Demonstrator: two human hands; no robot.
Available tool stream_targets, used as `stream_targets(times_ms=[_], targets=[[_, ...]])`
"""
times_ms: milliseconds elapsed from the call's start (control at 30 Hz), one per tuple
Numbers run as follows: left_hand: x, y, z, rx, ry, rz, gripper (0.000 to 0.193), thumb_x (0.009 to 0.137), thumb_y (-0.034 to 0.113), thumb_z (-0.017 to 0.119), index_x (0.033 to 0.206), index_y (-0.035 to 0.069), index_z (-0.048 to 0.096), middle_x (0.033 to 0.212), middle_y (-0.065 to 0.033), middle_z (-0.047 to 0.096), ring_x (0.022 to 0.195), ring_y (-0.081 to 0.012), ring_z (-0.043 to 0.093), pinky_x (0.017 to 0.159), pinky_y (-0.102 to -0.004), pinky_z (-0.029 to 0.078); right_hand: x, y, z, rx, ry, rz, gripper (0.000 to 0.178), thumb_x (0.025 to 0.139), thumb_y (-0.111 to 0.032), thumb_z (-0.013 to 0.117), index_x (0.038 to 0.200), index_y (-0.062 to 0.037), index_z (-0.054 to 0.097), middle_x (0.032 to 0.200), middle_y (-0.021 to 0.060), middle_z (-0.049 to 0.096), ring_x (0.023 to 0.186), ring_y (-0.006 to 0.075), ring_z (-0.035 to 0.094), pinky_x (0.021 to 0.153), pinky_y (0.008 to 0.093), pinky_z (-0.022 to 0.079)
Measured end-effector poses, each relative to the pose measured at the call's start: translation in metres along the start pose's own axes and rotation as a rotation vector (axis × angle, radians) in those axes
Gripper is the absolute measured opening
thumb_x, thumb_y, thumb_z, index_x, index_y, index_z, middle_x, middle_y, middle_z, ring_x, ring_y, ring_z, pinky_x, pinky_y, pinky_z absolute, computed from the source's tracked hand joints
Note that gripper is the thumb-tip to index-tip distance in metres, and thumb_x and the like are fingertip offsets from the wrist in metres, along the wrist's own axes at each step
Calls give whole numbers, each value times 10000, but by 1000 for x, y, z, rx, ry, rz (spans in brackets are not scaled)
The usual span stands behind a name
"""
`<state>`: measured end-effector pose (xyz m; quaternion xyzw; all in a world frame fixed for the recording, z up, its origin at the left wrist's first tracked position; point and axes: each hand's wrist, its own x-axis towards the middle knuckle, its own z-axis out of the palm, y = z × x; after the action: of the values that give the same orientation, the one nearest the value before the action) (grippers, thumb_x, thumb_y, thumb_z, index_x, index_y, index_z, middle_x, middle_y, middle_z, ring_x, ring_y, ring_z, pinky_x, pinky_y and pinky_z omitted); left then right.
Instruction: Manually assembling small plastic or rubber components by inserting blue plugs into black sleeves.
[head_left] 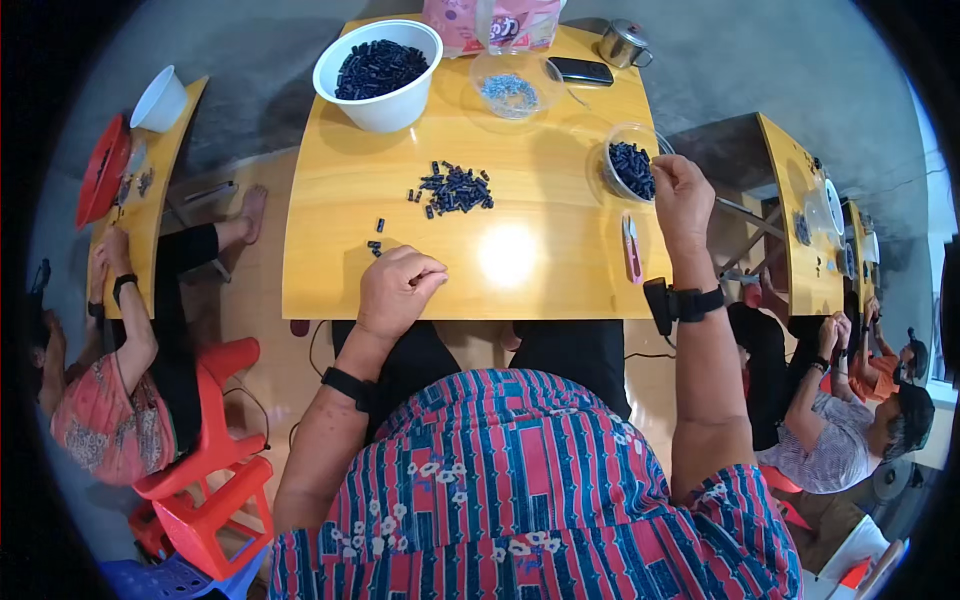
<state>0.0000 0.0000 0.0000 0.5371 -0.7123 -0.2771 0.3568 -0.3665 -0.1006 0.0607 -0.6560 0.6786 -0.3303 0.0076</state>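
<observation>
My left hand (395,288) rests at the table's near edge, its fingers curled into a pinch; whatever they hold, if anything, is hidden. Beside it lie a few loose small black cylindrical pieces (375,245). A larger pile of the same black pieces (455,189) is spread farther up the table. Over the right edge of a clear plastic bowl (612,180) partly filled with black pieces, my right hand (685,195) is raised with thumb and fingertips pressed together. Nothing can be made out between them. Pink-handled thread snips (632,250) lie just left of my right wrist.
A white tub (400,112) full of black pieces stands at the far left. Beyond the pile are a clear bowl of small silvery parts (510,92), a black phone-like object (582,71), a metal mug (624,45) and a pink package (470,25). Other people work at tables on both sides.
</observation>
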Motion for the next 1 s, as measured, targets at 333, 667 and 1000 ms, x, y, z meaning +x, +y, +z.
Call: stream_targets(times_ms=[333, 667, 1000], targets=[[9, -1, -2, -15, 47, 70, 63, 706, 45, 745, 743, 42, 694, 693, -78, 642, 649, -232, 601, 595, -330, 470, -27, -38, 24, 307, 67, 22, 99, 832, 2, 638, 919, -30, 674, 820, 135, 647, 723, 247, 649, 682, 301, 500], [6, 1, -3, 2, 46, 64, 63, 716, 123, 743, 732, 87, 694, 745, -65, 653, 729, -265, 623, 651, -359, 507, 36, -94, 93, 241, -166, -440, 324, 821, -42, 648, 1141, -34, 602, 1115, 176, 609, 1026, 358, 586, 868, 394, 484], [8, 1, -1, 9, 45, 62, 79, 697, 132, 764, 732, 106, 697, 747, -56, 654, 720, -253, 623, 649, -350, 513, 88, -128, 117, -495, -705, -337, 337, 878, -339, 611, 1053, -56, 663, 1093, 150, 632, 1061, 325, 586, 853, 428, 519]])
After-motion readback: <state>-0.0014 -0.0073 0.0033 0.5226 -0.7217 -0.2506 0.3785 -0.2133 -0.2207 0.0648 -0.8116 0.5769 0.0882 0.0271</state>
